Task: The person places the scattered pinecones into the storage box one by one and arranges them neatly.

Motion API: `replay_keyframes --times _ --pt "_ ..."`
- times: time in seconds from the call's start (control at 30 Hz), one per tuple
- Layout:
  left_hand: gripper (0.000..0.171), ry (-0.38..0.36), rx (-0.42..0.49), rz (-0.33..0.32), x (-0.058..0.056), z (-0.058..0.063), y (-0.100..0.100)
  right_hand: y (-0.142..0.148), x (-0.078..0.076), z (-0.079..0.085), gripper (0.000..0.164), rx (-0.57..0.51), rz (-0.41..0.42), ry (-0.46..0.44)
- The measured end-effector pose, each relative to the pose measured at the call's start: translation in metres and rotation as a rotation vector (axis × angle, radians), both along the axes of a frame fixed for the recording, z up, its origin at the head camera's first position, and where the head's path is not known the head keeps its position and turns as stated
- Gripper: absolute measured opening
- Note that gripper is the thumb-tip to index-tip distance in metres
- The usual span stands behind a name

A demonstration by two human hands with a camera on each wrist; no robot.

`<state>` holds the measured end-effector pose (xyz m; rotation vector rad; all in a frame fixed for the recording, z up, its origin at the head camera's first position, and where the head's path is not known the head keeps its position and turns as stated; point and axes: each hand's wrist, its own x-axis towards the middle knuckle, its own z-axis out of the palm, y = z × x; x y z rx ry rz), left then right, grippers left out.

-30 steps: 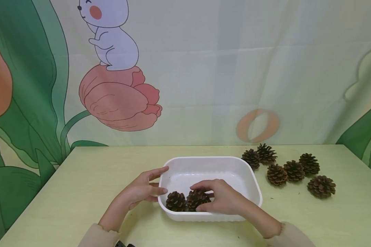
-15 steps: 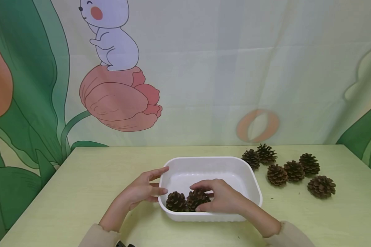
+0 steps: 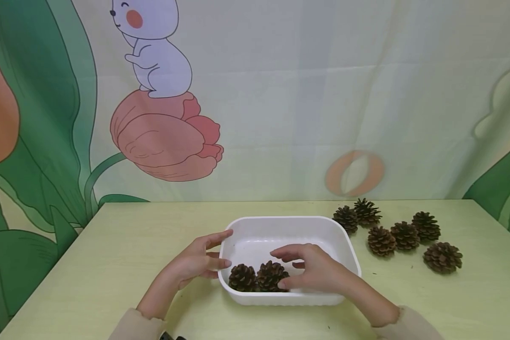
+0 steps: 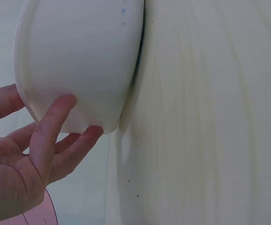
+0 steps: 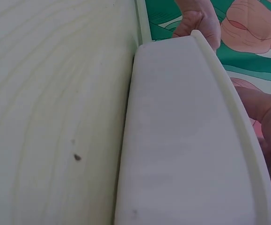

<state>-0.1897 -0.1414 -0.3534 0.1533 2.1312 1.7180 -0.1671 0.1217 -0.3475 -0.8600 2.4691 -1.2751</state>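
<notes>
A white plastic tub [image 3: 280,298] stands on the table with two brown pine cones in its front left part. One pine cone [image 3: 242,277] lies near the left wall; the other pine cone [image 3: 271,276] sits right beside it. My left hand [image 3: 195,259] holds the tub's left end, its thumb over the rim and other fingers against the outer wall, as the left wrist view shows. Over the tub's front, my right hand [image 3: 314,271] has its fingers spread apart beside the right-hand cone, thumb tip overlapping the cone's edge. The tub's wall hides part of this hand in the right wrist view.
To the tub's right, several pine cones lie on the pale table [image 3: 123,264]: one pair near the back with a pine cone [image 3: 367,212], others farther right, including a lone pine cone [image 3: 443,258]. A printed curtain [image 3: 263,108] hangs behind the table.
My right hand has loosened from the right-hand pine cone and drawn slightly right, its fingers wider apart. The cone stays in the tub. My left hand has kept its place.
</notes>
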Motion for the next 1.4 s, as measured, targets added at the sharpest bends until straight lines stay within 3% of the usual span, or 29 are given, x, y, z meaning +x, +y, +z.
replay_keyframes --times 0.77,1.23,1.4 --pt "0.068 0.001 -0.004 -0.003 -0.001 0.0 0.0 0.057 0.007 0.013 0.056 -0.046 -0.093 0.087" --pt "0.067 -0.006 0.007 -0.001 0.0 0.0 0.0 0.095 0.015 0.024 0.051 -0.037 -0.203 0.147" --pt "0.067 -0.006 -0.001 0.005 0.0 0.001 0.0 0.109 0.017 0.027 0.053 -0.023 -0.253 0.119"
